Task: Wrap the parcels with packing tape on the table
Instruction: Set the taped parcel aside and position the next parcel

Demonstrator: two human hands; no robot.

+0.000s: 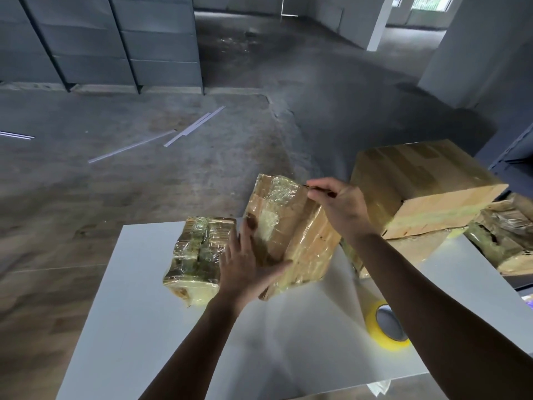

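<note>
Cardboard, glossy with tape, under both hands: my left hand (245,269) lies flat, fingers straight, pressing the near face of the tilted parcel (291,226) at frame centre. My right hand (343,209) curls its fingers over the top right corner. The parcel stands on one edge on the white table (144,298). Wrapped bundle (199,255) just left, yellow tape roll (386,324) lower right, big box (418,180) right of centre.

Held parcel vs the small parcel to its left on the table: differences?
Pose: the held parcel stands tilted on one edge, steadied by the left hand and right hand; the small parcel lies flat on the table.
Size: the held parcel is clearly bigger than the small parcel.
Look: brown cardboard shows on the held parcel; the small parcel is yellowish and glossier all over.
Shared: both carry clear tape.
</note>
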